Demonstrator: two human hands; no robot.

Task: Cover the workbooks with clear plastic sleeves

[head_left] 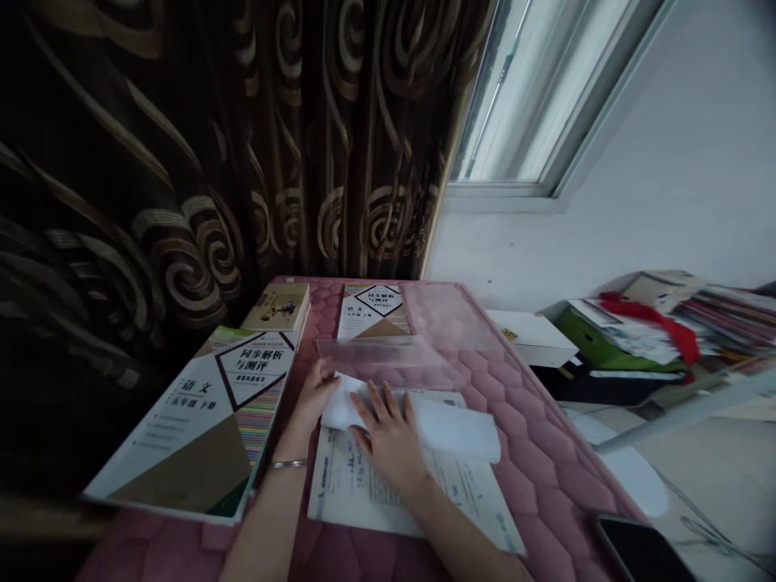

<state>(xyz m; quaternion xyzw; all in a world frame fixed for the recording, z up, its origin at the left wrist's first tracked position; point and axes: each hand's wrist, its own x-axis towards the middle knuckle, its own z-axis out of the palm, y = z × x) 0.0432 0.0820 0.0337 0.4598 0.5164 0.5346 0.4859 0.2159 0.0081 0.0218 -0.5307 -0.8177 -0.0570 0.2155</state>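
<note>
An open book or booklet (412, 497) with printed text and blue handwriting lies on the pink quilted cloth. Its white cover or sheet (464, 432) is folded over toward me across the upper part of the page. My right hand (391, 440) presses flat on this white fold, fingers spread. At the far left corner, my left hand (315, 396) has its fingers bent around the edge of the white fold, with a bracelet on the wrist. A clear plastic sheet (381, 354) sticks out just beyond the fold, close to the left fingertips.
At left lies a large workbook (200, 428), with a stack of tan books (279, 307) behind it. A second workbook (373, 311) and a translucent sheet (449, 315) lie at the back. A phone (639, 550) is at the right front. Beyond the right edge are a white box (533, 335) and piled papers.
</note>
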